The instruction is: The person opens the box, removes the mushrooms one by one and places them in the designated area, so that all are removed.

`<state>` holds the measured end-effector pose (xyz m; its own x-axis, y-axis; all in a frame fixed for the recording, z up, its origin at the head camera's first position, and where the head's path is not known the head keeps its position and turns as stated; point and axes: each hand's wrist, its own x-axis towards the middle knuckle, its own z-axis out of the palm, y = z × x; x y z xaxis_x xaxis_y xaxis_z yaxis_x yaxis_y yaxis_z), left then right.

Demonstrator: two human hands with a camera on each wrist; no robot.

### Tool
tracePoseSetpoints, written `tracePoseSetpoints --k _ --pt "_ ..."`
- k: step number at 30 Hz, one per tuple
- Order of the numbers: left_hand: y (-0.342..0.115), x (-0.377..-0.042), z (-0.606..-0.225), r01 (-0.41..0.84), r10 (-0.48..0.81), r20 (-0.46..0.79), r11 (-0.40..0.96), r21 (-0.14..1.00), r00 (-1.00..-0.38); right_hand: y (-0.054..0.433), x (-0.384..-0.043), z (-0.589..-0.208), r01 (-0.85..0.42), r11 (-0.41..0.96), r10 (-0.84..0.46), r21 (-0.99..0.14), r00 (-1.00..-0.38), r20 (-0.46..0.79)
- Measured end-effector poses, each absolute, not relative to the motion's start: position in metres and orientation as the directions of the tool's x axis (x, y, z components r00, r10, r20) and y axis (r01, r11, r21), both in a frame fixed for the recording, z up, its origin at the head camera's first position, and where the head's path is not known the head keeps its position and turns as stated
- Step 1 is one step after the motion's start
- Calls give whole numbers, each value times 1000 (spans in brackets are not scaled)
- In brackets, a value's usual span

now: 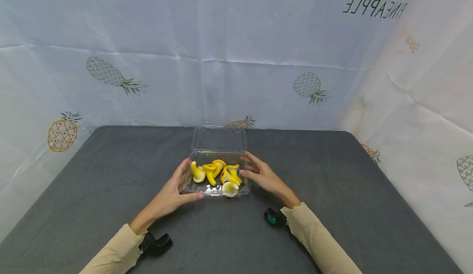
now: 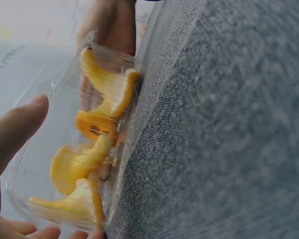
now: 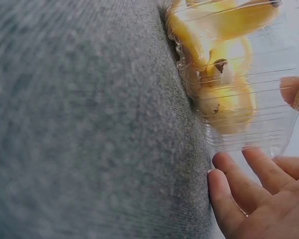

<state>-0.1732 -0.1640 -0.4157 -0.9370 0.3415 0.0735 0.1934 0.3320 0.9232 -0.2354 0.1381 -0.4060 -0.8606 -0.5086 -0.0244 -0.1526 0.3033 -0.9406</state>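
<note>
A clear plastic clamshell box (image 1: 219,192) lies on the table with its lid (image 1: 219,139) tipped open toward the back. Inside are several yellow, trumpet-shaped mushrooms (image 1: 209,174) with pale parts, also visible through the wall in both wrist views. At the box's left side, my left hand (image 1: 171,192) has its thumb reaching along the front edge and its fingers against the end wall. My right hand (image 1: 267,180) is at the opposite end. Its fingers (image 3: 266,169) lie fairly straight at the ribbed end wall, with the thumb at the rim.
A dark grey table (image 1: 310,175) spreads around the box. Behind it and along the sides hangs a white cloth (image 1: 236,27) printed with pineapples. Black wrist devices sit at both sleeve cuffs, the left device (image 1: 157,244) close above the tabletop.
</note>
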Motion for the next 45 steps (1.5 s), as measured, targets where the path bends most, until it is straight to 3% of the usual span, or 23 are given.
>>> tracePoseSetpoints --k 22,31,37,45 --pt "-166 -175 -423 189 328 105 234 954 -939 139 -234 -408 -158 300 -499 -941 -867 -14" --pt "-168 -174 -425 185 326 104 230 955 -940 135 -231 -401 -139 405 -374 -904 -927 -25" --pt "-167 -174 -425 187 325 106 228 956 -940 137 -225 -384 -237 478 -328 -845 -941 78" --pt "-166 -174 -423 178 327 97 228 957 -940 132 -216 -372 -377 490 -373 -786 -906 202"
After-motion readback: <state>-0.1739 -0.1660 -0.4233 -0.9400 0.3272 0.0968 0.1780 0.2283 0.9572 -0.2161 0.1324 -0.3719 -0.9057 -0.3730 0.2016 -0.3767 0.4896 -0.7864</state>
